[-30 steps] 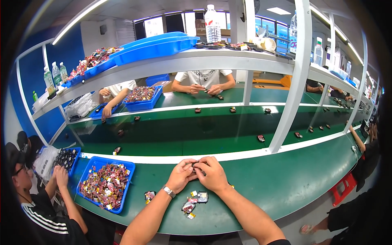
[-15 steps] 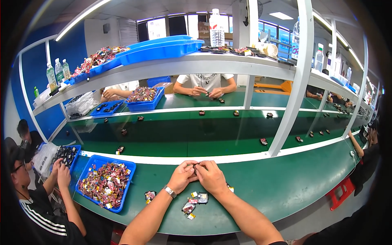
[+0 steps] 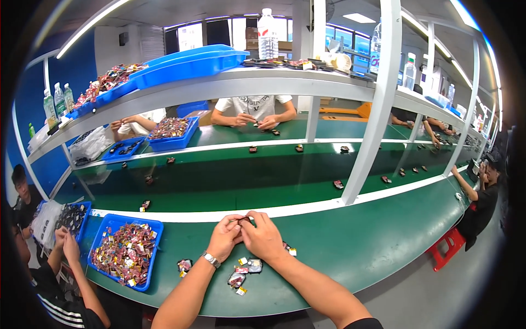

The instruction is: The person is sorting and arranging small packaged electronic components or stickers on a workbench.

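Both of my hands meet over the green bench, just short of its white far edge. My left hand [image 3: 223, 241], with a metal watch on its wrist, has its fingers closed around a small dark piece [image 3: 243, 220]. My right hand [image 3: 264, 237] pinches the same piece from the other side; fingers cover most of it, so its kind is unclear. Below my hands lie a clear-and-dark small casing [image 3: 255, 266], another casing with a red board [image 3: 236, 280] and a small yellow-and-white piece [image 3: 241, 291]. More small parts [image 3: 184, 266] rest left of my left forearm.
At left stands a blue tray [image 3: 134, 219] heaped with small red boards [image 3: 123, 252]. Beyond it, a co-worker's hands [image 3: 67, 244] are near a tray of black parts [image 3: 71, 216]. A white post [image 3: 372, 109] and shelf [image 3: 219, 82] rise ahead, before a green belt carrying scattered units [image 3: 338, 184].
The view has turned somewhat to the right, so the scene sits farther left. My hands keep hold of the dark piece, with slight finger movement.
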A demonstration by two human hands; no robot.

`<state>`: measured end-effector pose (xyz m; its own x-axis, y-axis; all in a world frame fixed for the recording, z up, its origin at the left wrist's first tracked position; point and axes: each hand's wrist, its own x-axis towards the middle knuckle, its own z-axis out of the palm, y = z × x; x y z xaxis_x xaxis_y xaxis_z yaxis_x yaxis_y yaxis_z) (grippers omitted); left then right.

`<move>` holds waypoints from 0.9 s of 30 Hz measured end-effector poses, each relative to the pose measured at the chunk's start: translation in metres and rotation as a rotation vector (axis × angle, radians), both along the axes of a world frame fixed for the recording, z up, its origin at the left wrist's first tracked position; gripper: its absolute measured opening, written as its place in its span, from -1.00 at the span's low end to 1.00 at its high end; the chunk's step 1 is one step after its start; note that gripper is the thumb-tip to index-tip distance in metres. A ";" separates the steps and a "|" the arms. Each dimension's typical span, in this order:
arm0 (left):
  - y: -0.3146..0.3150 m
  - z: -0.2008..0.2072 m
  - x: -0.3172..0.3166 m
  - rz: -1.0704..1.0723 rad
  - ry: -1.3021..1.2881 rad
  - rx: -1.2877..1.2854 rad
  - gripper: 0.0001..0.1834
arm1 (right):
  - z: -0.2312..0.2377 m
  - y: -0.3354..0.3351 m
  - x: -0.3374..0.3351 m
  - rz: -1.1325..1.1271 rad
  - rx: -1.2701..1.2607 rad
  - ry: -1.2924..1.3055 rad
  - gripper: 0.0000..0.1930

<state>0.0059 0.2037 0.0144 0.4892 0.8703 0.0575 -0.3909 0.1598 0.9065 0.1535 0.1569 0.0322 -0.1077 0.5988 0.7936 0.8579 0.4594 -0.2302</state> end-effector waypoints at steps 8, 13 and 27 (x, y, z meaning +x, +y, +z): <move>-0.001 0.002 -0.003 0.051 -0.098 -0.039 -0.50 | -0.007 0.035 0.011 0.099 -0.151 0.107 -0.72; 0.003 0.002 0.002 -0.010 -0.033 0.018 -0.48 | -0.013 0.130 0.111 -0.310 -0.295 0.286 -0.76; 0.014 -0.004 -0.002 -0.082 0.001 0.058 -0.65 | 0.018 -0.057 0.099 -0.132 -0.838 0.161 -0.20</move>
